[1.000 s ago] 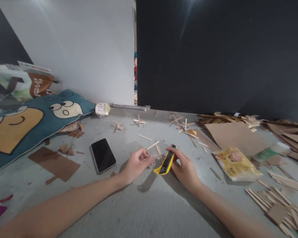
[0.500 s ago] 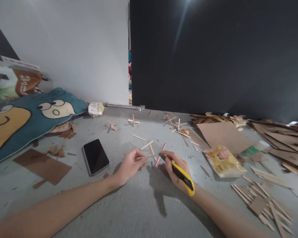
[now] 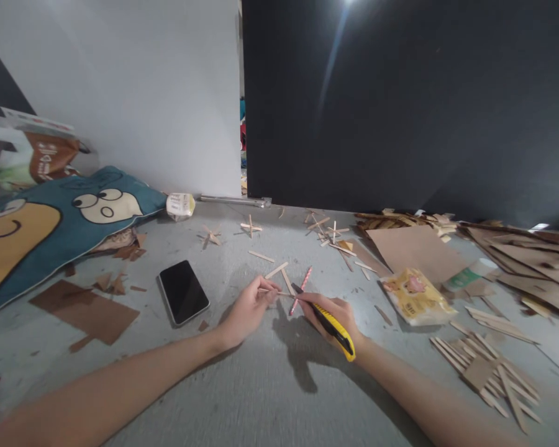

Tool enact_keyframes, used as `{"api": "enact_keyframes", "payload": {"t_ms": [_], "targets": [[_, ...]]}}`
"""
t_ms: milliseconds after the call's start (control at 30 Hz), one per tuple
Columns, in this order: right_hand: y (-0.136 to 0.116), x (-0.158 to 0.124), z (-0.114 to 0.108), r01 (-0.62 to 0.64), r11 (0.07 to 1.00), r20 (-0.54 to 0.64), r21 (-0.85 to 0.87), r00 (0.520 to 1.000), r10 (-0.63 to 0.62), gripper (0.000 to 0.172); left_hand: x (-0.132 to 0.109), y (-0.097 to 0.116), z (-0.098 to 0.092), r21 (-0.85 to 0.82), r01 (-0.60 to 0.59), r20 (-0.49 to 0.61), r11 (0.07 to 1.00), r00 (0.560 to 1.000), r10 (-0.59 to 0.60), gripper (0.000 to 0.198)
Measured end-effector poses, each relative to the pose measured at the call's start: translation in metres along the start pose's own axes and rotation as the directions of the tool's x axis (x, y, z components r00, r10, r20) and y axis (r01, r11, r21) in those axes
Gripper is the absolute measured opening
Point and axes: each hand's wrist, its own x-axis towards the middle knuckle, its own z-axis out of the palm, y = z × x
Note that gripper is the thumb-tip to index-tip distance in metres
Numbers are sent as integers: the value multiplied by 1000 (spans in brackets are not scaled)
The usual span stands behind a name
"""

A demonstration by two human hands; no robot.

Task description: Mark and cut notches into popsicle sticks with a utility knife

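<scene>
Between the fingers of my left hand is a thin wooden craft stick, pointing to the right. My right hand grips a yellow and black box cutter, its blade end aimed up and left. The right fingertips meet the free end of the stick; whether they pinch it is hard to see. Just beyond, a red and white striped straw lies aslant, partly behind the cutter tip. Loose craft sticks lie on the grey surface past my fingers.
A phone and brown cardboard pieces lie at left, near a blue cushion. Small stick crosses stand farther back. On the right are a yellow packet, a craft-stick pile and cardboard sheets.
My hands have come closer together, and the right fingertips now reach the end of the craft stick. The box cutter has shifted slightly left and down with my right hand.
</scene>
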Motion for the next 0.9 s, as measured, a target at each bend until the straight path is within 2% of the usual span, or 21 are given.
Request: {"api": "enact_keyframes", "payload": {"t_ms": [133, 267, 367, 467, 633, 833, 900], "targets": [[1, 1, 1, -96, 995, -5, 34, 995, 96, 21, 0, -3, 3, -257, 20, -29, 966, 999, -29, 48], [0, 2, 1, -228, 971, 15, 66, 974, 228, 27, 1, -2, 3, -320, 38, -27, 947, 998, -50, 51], [-5, 1, 0, -263, 961, 37, 88, 965, 261, 27, 2, -1, 2, -308, 35, -26, 951, 999, -45, 52], [-10, -1, 0, -271, 955, -12, 120, 962, 274, 28, 3, 0, 1, -275, 0, -65, 961, 998, -19, 55], [-17, -7, 3, -113, 987, -47, 111, 992, 119, 13, 6, 3, 1, -187, 8, -70, 982, 997, -21, 46], [-20, -8, 7, -134, 985, -34, 104, 990, 138, 14, 1, 7, 5, -133, 151, 0, 980, 988, -153, 47], [-21, -8, 5, -122, 989, -41, 78, 991, 126, 16, 0, 6, 7, -93, 154, -3, 984, 988, -155, 42]]}}
